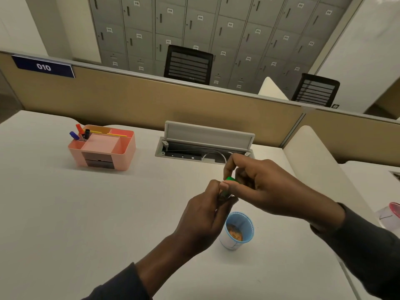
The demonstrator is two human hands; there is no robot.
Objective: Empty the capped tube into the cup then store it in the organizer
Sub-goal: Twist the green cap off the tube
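Above the white desk (91, 213), right of centre, both hands meet around a small tube (225, 194). The left hand (203, 219) is closed on the tube's body from below; most of the tube is hidden by the fingers. The right hand (262, 187) pinches the green cap (230, 179) at the tube's upper end between thumb and fingers. Whether the cap is seated or loose cannot be told. The tube is held in the air, just above and to the far side of the blue-rimmed cup (238, 230). The cup stands upright on the desk, near the left hand, with orange-brown contents at its bottom. The pink organizer (104, 148) stands at the far left, well apart from the hands, with pens (81, 132) in its left compartment.
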